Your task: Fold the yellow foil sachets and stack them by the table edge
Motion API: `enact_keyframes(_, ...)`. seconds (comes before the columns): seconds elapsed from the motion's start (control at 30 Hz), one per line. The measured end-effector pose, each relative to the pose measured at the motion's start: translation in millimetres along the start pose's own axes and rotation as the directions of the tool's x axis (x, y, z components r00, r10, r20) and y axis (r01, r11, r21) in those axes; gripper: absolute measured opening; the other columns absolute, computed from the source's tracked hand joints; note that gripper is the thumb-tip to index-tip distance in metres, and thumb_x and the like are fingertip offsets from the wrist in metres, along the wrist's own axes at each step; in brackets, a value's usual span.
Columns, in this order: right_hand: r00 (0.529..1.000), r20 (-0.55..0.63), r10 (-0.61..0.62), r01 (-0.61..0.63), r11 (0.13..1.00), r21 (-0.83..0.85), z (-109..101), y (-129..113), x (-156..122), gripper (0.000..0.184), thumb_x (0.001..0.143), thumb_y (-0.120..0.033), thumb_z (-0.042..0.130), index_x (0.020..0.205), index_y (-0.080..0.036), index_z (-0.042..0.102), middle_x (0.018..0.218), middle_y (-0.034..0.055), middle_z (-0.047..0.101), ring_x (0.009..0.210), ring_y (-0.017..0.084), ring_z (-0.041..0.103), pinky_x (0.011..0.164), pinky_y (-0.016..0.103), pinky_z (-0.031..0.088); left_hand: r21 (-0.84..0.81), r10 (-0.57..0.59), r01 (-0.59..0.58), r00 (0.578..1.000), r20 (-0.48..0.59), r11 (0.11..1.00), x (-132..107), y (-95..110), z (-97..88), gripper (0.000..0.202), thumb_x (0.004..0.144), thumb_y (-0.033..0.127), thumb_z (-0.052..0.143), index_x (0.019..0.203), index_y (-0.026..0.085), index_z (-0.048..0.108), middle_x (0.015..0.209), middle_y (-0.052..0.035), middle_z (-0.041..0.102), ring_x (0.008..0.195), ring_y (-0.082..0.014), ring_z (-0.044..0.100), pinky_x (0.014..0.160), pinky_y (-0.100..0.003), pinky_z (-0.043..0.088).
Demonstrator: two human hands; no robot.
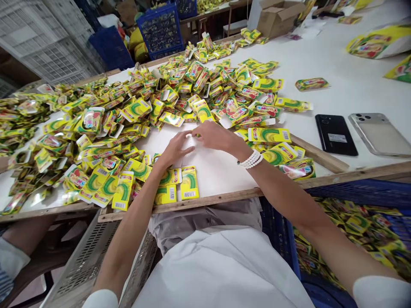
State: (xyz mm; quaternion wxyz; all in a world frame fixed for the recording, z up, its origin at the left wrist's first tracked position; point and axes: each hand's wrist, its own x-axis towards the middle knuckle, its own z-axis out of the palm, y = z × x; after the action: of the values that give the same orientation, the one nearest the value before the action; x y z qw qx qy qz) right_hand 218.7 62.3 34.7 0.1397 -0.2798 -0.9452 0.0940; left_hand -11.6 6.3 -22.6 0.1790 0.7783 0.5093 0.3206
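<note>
My left hand (176, 148) and my right hand (215, 136) meet over a bare white patch of the table (221, 171), fingers curled together on a small white piece (190, 141) that I cannot make out clearly. A white bead bracelet (251, 159) circles my right wrist. A big heap of yellow-green packets (180, 92) spreads behind and to the left of my hands. A few flat packets (189, 183) lie by my left forearm near the table's wooden front edge.
Two phones, black (335, 134) and silver (379, 134), lie at the right. A blue crate (359, 222) of packets sits below the table at right, a grey crate (83, 265) at lower left. Blue baskets (160, 29) and a cardboard box (278, 16) stand beyond.
</note>
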Motion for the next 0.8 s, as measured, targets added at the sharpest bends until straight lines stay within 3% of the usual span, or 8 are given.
enact_keyframes(0.1,0.969,-0.228,0.097,-0.04,0.97,0.241,-5,-6,7,0.031,0.095,-0.012,0.064,0.12,-0.013,0.082,0.104,0.0128,0.08,0.099,0.026,0.072,0.094,0.038,0.055,-0.203,-0.118,0.088,0.983,-0.139,0.975,3,-2,0.6,0.065,0.088,0.051,0.084,0.144,0.026,0.061,0.146,-0.0131,0.065,0.111,-0.022,0.072,0.094,-0.035,0.064)
enact_keyframes(0.2,0.872,-0.386,0.302,0.014,0.771,0.636,-3,-11,17,0.023,0.092,-0.026,0.074,0.112,-0.016,0.08,0.085,0.0042,0.075,0.085,0.021,0.071,0.083,0.033,0.059,-0.45,-0.266,0.105,0.912,-0.313,0.887,5,0,-1.6,0.07,0.087,0.051,0.087,0.145,0.032,0.055,0.137,-0.0088,0.066,0.105,-0.0182,0.074,0.087,-0.029,0.064)
enact_keyframes(0.27,0.833,-0.342,0.435,0.083,0.512,0.855,3,-13,22,0.031,0.089,-0.035,0.08,0.115,-0.019,0.075,0.083,0.0015,0.072,0.083,0.02,0.071,0.078,0.033,0.064,-0.597,-0.354,0.078,0.863,-0.361,0.798,6,2,-5.4,0.065,0.089,0.054,0.085,0.142,0.033,0.055,0.134,-0.0068,0.067,0.109,-0.0186,0.076,0.094,-0.031,0.065)
enact_keyframes(0.37,0.847,-0.189,0.497,0.148,0.122,0.982,14,-15,26,0.045,0.079,-0.041,0.089,0.114,-0.024,0.066,0.092,0.0007,0.074,0.091,0.02,0.074,0.082,0.036,0.069,-0.732,-0.437,0.056,0.832,-0.341,0.679,6,1,-11.6,0.054,0.089,0.058,0.084,0.128,0.031,0.059,0.136,-0.0056,0.067,0.114,-0.018,0.077,0.103,-0.033,0.065)
enact_keyframes(0.5,0.856,-0.069,0.512,0.179,-0.169,0.969,28,-24,27,0.057,0.069,-0.038,0.095,0.107,-0.027,0.054,0.099,-0.0015,0.076,0.097,0.019,0.076,0.087,0.039,0.071,-0.766,-0.478,0.037,0.801,-0.361,0.642,5,-1,-14.1,0.059,0.078,0.051,0.096,0.118,0.03,0.058,0.13,-0.0032,0.069,0.109,-0.0143,0.078,0.106,-0.032,0.064)
enact_keyframes(0.57,0.854,-0.041,0.519,0.159,-0.186,0.97,33,-27,28,0.058,0.067,-0.038,0.096,0.104,-0.026,0.052,0.101,-0.0017,0.077,0.094,0.018,0.076,0.085,0.037,0.07,-0.773,-0.487,0.045,0.799,-0.353,0.633,4,0,-13.4,0.061,0.078,0.051,0.096,0.12,0.031,0.057,0.12,-0.0018,0.073,0.102,-0.0135,0.078,0.103,-0.033,0.065)
enact_keyframes(0.63,0.859,-0.006,0.512,0.061,-0.09,0.994,36,-29,29,0.053,0.067,-0.039,0.096,0.098,-0.024,0.055,0.094,-0.0009,0.077,0.085,0.017,0.075,0.076,0.031,0.067,-0.757,-0.476,0.075,0.817,-0.327,0.649,4,3,-13.1,0.057,0.081,0.055,0.092,0.12,0.029,0.06,0.11,-0.0012,0.076,0.093,-0.0132,0.078,0.094,-0.031,0.066)
enact_keyframes(0.8,0.858,-0.178,0.481,-0.028,0.39,0.921,34,-23,29,0.033,0.078,-0.025,0.084,0.107,-0.022,0.07,0.066,-0.0056,0.069,0.066,0.014,0.066,0.065,0.024,0.056,-0.651,-0.394,0.1,0.86,-0.324,0.753,6,20,-13.7,0.052,0.079,0.063,0.09,0.104,0.021,0.072,0.102,-0.0037,0.079,0.086,-0.0146,0.074,0.079,-0.026,0.064)
